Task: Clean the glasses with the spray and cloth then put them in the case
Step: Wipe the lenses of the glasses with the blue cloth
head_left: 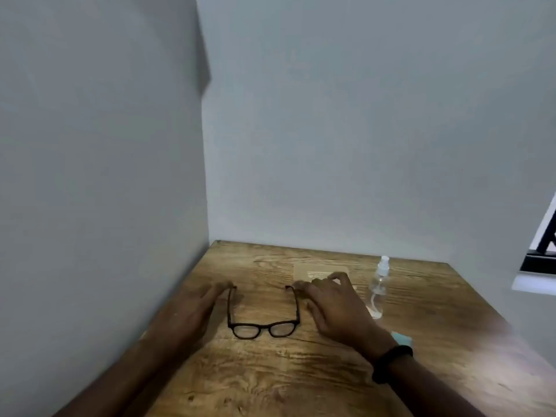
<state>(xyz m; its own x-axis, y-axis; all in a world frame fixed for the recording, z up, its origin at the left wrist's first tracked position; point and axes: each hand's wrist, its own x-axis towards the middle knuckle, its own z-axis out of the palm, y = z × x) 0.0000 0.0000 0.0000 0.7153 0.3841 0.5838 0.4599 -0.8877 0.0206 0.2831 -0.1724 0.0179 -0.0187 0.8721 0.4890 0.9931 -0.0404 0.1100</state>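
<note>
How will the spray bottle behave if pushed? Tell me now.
The spray bottle stands upright, tall and narrow, so a push near the top would probably tip it. It looks clear and seems mostly empty, so it is likely light.

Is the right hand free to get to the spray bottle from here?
Probably yes. The spray bottle stands upright close to the right of the right hand, nothing visible between them; the hand must first leave the glasses' temple tip.
</note>
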